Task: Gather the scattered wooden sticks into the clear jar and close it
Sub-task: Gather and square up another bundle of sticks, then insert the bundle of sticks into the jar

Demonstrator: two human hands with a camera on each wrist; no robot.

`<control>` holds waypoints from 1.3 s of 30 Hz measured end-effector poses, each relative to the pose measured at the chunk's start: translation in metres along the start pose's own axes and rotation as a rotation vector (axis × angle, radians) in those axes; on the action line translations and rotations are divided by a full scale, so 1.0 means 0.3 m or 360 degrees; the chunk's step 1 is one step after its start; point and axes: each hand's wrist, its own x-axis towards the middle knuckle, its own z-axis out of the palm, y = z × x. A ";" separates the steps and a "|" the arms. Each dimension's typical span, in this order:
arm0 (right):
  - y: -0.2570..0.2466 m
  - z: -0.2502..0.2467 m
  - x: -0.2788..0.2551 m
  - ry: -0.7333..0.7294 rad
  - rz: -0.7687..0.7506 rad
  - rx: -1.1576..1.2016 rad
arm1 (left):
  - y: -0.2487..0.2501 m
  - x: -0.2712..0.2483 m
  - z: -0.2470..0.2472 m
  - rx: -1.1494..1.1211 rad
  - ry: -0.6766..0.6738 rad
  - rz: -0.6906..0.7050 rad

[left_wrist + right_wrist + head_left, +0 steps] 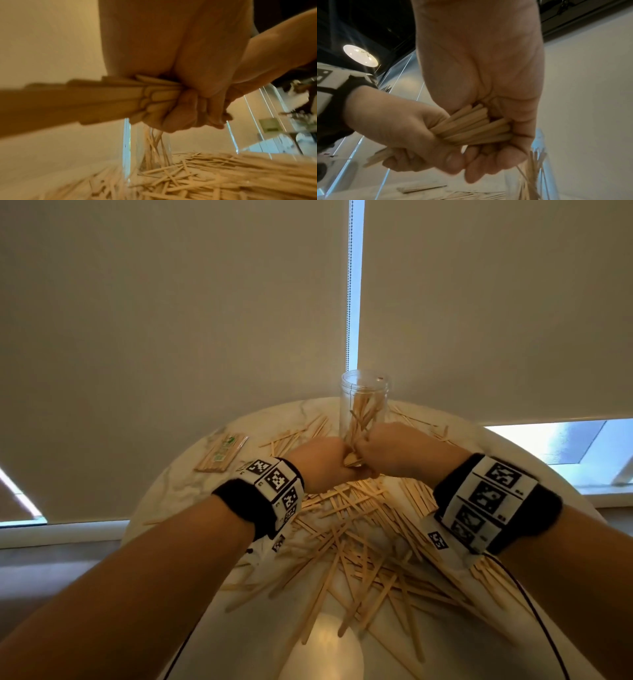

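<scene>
Both hands, left hand (320, 462) and right hand (394, 445), clasp one bundle of sticks (471, 125) before the lidless clear jar (364, 402). We judge the task early: few sticks inside, most scattered sticks (359, 542) remaining on the counter (191, 474).

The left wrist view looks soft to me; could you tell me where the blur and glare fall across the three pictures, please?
Left wrist view: the bundle of sticks smears into blur toward the left edge, as do the scattered sticks at lower right. Right wrist view: the ceiling lamp flares brightly, while the right hand stays fairly sharp. Head view: bright window strips frame dim blinds, a lamp reflection glares on the table, and the clear jar is legible.
</scene>
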 end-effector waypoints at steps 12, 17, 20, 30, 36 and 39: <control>0.045 0.079 0.038 0.0428 -0.0339 -0.0283 | 0.005 -0.008 -0.041 -0.0771 -0.0315 -0.0062; 0.109 0.058 0.015 0.0554 -0.0154 -0.0162 | -0.098 -0.023 -0.114 -0.0398 0.0032 -0.0205; 0.159 0.039 0.019 0.0608 0.0015 -0.0023 | -0.172 -0.030 -0.112 -0.0972 0.0533 -0.0439; 0.033 0.092 0.029 0.0717 -0.0042 0.0267 | -0.005 0.007 -0.024 -0.2036 0.0577 -0.0673; 0.055 0.102 0.037 0.0617 -0.0063 0.0307 | -0.031 -0.008 -0.032 -0.1776 0.0231 -0.0766; 0.053 0.110 0.040 0.0601 -0.0150 0.0437 | -0.066 -0.002 -0.028 -0.1691 0.0314 -0.0768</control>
